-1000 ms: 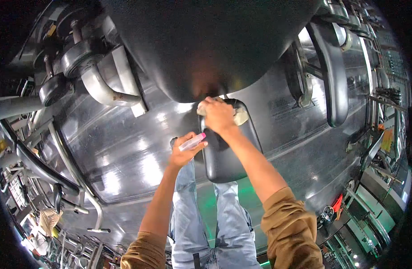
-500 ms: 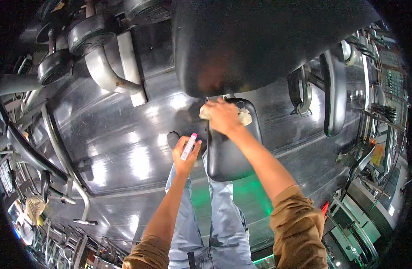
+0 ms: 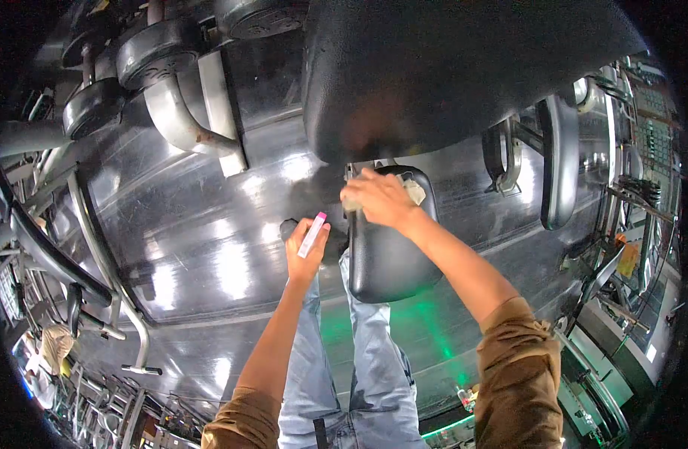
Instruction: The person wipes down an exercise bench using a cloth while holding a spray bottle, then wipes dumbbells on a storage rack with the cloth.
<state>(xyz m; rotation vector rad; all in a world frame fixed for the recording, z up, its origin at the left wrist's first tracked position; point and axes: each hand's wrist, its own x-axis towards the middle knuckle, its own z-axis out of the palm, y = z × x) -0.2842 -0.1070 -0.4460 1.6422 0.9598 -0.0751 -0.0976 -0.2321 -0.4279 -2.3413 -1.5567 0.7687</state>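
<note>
My left hand (image 3: pixel 306 251) is closed around a small white tube with a pink end (image 3: pixel 312 236), held upright left of the seat. My right hand (image 3: pixel 380 197) holds a pale crumpled cloth (image 3: pixel 351 200) at the upper left edge of a black padded seat (image 3: pixel 385 258). Another pale crumpled piece (image 3: pixel 414 192) shows just beyond my knuckles on the seat's top end. A large black padded backrest (image 3: pixel 449 75) hangs over the seat's far end.
Round black pads on a bent metal frame (image 3: pixel 172 116) stand at upper left. Another black pad (image 3: pixel 559 161) is upright at right. Metal machine frames line both sides. My legs in light jeans (image 3: pixel 374 352) are below. A person (image 3: pixel 56 348) is at far lower left.
My right hand has shifted slightly right and down, its fingers still at the seat's left edge. My left hand with the tube has moved a little up and left.
</note>
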